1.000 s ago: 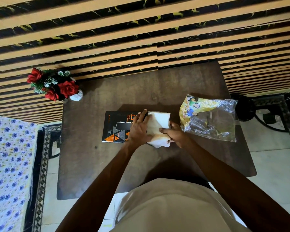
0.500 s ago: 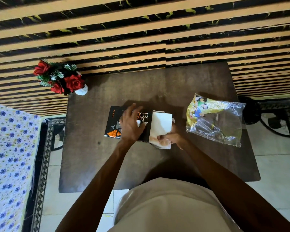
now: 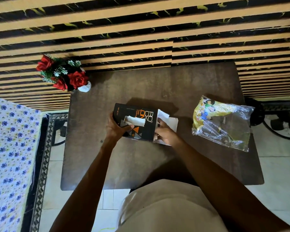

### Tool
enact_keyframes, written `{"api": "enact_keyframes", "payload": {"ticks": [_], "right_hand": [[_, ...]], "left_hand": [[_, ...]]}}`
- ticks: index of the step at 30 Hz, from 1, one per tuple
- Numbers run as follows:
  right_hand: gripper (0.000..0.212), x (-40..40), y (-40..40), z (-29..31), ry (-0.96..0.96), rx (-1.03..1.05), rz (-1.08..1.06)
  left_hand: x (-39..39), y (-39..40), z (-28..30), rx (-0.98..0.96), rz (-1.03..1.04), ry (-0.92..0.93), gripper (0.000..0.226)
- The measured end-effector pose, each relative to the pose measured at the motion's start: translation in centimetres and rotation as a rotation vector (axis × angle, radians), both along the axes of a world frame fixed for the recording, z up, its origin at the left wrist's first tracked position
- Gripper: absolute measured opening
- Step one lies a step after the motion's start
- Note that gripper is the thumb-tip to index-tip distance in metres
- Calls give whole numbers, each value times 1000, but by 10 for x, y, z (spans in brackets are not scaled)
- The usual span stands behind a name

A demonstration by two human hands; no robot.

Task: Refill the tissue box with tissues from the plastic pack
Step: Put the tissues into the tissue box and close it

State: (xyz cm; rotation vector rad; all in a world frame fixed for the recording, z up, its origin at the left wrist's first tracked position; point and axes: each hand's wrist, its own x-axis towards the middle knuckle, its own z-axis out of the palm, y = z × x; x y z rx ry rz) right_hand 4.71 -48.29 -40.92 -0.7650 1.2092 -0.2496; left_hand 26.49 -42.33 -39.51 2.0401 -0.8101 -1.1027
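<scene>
Stuffing tissues (image 3: 162,113) into tissue box (image 3: 137,121) end; left hand (image 3: 116,126) fingers gripped box, right hand (image 3: 164,133) fingers closed at flap. Next probably: tuck, shut flap.

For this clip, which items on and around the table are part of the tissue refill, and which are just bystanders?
Part of the job:
- tissue box, steadied by the left hand
- tissues showing through its top slot
- right hand at the box's open end flap
- plastic pack, lying apart on the table

Bystanders:
- flower vase
- floral cloth
</scene>
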Motion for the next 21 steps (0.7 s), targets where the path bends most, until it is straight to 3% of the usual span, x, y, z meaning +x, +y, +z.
{"api": "enact_keyframes", "payload": {"ticks": [3,6,10,15,18,21], "right_hand": [[35,-11,-6,5,-69,205,-65],[35,-25,0,-4,-21,291,-81],[32,-4,10,-12,96,181,-138],[17,5,5,-13,236,12,63],[32,-6,-5,-11,277,45,-21],[27,-16,-15,-3,256,-142,-56]], "left_hand": [[3,0,-2,19,4,0,102],[3,2,-6,19,33,8,105],[-1,1,-4,39,53,55,103],[0,2,-5,58,48,16,109],[0,1,-6,58,36,-12,107],[0,2,-6,59,32,-48,110]]}}
